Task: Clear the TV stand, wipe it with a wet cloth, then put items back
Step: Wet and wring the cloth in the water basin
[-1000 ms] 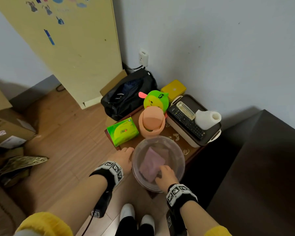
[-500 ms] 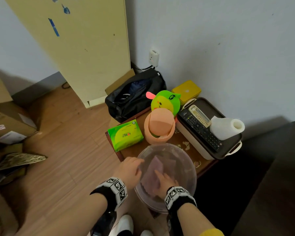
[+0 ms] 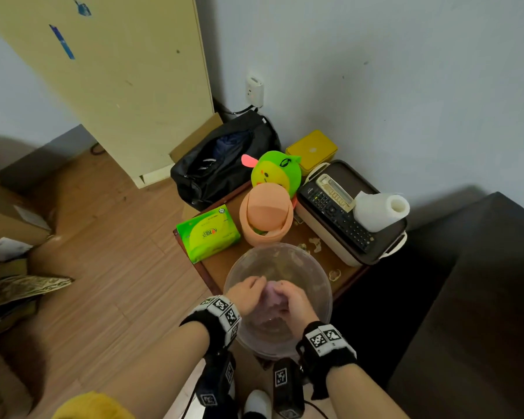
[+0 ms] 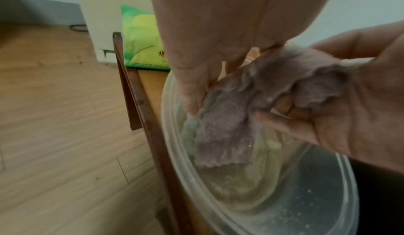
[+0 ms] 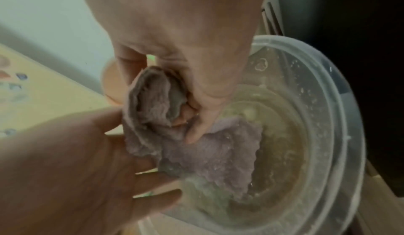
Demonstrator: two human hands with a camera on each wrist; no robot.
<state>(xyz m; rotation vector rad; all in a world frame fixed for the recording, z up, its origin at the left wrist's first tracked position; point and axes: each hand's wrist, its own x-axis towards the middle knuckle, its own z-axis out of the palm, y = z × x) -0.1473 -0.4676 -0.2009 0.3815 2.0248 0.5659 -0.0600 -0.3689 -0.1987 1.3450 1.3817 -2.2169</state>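
Observation:
A wet purple cloth hangs bunched over a clear plastic basin holding a little water, at the near end of the small brown stand. My left hand pinches the cloth's left edge. My right hand has its fingers curled round the bunched part. In the left wrist view the cloth dangles from my left hand into the basin. The right wrist view shows my right hand gripping the cloth above the basin.
On the stand behind the basin are a green tissue pack, an orange swing-lid bin, a green plush toy, and a tray with a remote and paper roll. A black bag and yellow box are behind. A dark sofa is at right.
The cloth lay flat in the basin under my right hand, with my left hand on the rim. Now both hands hold it, bunched and lifted off the bottom.

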